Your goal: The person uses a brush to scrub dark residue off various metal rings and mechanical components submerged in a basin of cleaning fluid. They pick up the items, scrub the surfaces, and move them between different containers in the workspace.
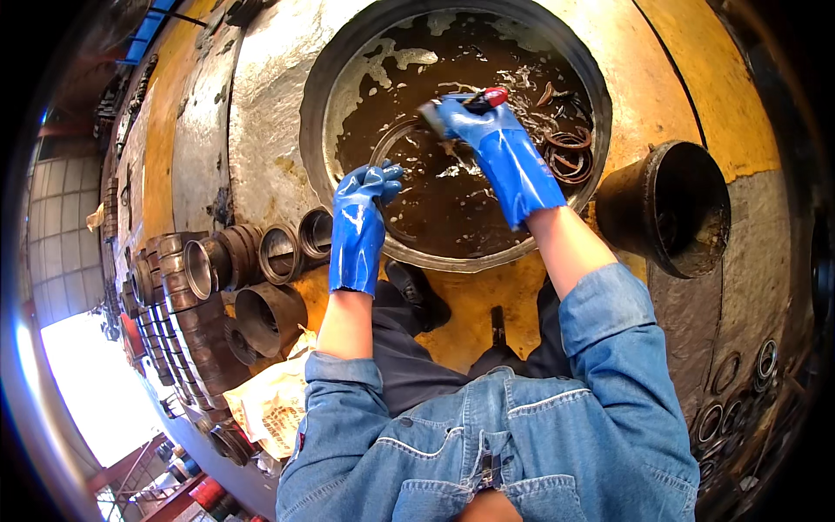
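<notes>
A wide round metal tub of murky brown liquid with patches of foam lies in front of me. My left hand, in a long blue rubber glove, is closed at the tub's near left on the edge of a thin metal ring, which dips partly into the liquid. Over the middle of the tub, my right hand, gloved the same way, grips a brush with a red and black handle. The brush's head is smeared by motion. Several brown rings sit in the liquid at the tub's right side.
A dark hollow cylinder lies on its side right of the tub. To the left are rows of metal rings and sleeves, plus a crumpled sack. More rings are on the floor at the lower right. My shoe is close to the tub.
</notes>
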{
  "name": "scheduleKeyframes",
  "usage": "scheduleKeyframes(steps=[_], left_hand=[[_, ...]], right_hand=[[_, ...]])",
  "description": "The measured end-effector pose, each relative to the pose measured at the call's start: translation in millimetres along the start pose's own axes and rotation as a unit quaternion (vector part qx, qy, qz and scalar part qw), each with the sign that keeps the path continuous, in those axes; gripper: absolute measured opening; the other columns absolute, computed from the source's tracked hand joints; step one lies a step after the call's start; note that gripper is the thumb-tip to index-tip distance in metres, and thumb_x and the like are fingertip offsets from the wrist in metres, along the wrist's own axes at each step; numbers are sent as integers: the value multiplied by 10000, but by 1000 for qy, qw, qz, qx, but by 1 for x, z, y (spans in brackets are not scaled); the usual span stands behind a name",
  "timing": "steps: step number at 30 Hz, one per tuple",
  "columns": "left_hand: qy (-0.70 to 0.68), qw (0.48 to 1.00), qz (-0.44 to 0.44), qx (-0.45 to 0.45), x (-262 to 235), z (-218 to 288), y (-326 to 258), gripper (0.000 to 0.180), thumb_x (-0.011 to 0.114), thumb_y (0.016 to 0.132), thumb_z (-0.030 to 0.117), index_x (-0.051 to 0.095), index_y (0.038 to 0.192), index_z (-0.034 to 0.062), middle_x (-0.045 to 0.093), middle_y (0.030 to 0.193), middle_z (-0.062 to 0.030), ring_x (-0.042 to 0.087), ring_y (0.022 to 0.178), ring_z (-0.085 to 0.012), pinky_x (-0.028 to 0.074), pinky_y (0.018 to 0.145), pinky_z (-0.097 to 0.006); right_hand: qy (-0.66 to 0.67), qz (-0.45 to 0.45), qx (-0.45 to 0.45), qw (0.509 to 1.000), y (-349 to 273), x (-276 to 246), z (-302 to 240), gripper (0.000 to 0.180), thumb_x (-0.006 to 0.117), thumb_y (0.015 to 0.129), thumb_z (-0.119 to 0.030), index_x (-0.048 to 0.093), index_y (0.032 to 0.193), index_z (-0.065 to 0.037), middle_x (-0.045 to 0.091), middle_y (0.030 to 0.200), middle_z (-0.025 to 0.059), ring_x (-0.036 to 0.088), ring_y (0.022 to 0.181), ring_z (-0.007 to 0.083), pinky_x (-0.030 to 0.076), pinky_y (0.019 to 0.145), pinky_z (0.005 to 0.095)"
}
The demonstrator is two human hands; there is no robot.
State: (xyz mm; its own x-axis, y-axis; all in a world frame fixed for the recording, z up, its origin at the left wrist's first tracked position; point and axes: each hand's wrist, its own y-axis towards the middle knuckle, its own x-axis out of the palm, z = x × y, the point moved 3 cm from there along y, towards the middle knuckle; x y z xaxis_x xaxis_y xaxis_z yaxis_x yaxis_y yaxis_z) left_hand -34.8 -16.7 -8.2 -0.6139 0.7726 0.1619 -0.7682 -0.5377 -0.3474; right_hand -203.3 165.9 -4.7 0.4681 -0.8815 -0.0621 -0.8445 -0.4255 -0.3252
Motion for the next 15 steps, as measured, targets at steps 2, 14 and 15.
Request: scheduleKeyframes(steps=[2,14,15], left_hand=[[35,999,-6,6,-20,-7,7,311,646,1053,193,661,1232,-61,739,1161,-179,739,988,-245,603,891,-344],[-25,999,-39,-26,8,12,-13,259,643,1003,54,647,1224,-82,719,1180,-205,737,1003,-264,628,872,-311],[-33,993,-85,-74,8,12,-10,320,669,1008,100,633,1266,-87,738,1142,-175,717,884,-193,605,783,-277]], right_hand=[[75,-94,-60,991,-21,30,-32,218,662,946,-260,737,810,-106,704,732,27,641,688,109,544,661,323],[-108,96,164,976,5,-11,26,299,653,854,-279,728,968,-13,743,855,171,722,799,272,558,786,385],[-105,89,156,978,4,-17,28,293,653,850,-277,720,945,-9,733,835,165,711,780,264,552,769,385]])
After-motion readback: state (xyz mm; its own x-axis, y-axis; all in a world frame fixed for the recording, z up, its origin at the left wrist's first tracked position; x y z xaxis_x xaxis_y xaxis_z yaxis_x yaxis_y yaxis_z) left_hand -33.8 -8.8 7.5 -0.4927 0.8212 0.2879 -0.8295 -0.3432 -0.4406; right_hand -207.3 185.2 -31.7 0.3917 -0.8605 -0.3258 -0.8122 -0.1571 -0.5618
